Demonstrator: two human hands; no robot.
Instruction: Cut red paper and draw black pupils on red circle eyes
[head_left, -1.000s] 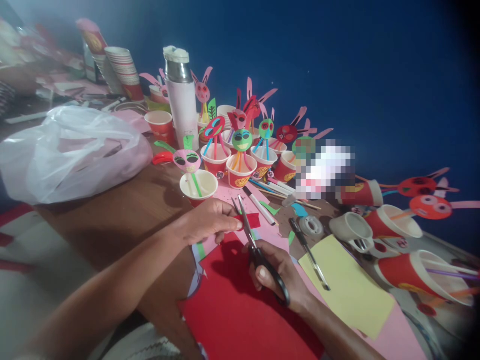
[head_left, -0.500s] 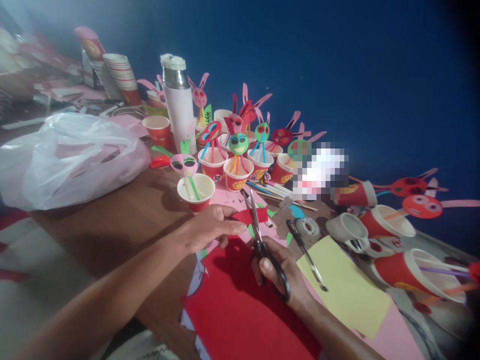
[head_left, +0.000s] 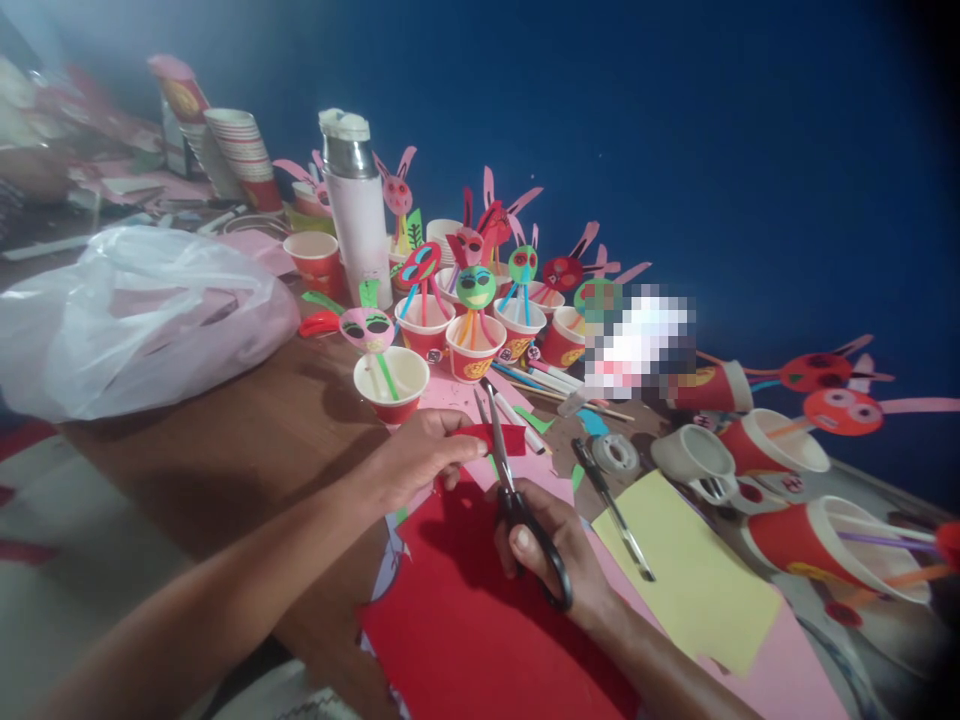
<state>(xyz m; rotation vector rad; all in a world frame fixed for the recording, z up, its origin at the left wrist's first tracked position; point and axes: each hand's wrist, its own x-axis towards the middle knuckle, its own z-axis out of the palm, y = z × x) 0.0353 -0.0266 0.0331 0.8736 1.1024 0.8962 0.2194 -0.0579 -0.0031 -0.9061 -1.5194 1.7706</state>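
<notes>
Can't really see the undersides of my left fingers [head_left: 469, 447], and a pixelated patch [head_left: 645, 340] blots out whatever's by the cups [head_left: 474, 350]. My thumb and fingertips pinch one end of a red strip [head_left: 511, 439] over the table [head_left: 247, 420], well in from its near left edge. Right fingers [head_left: 523, 545] are curled round the black-handled scissors [head_left: 510, 500], blades a bit apart at the strip; can't tell how many are in the loops. Versus half a second ago, strip and scissors have shifted slightly left, so more white marker [head_left: 523, 417] shows. Red sheet [head_left: 487, 620] is underneath, plastic bag [head_left: 157, 320] by the table's left edge, cups crowding the far edge.
</notes>
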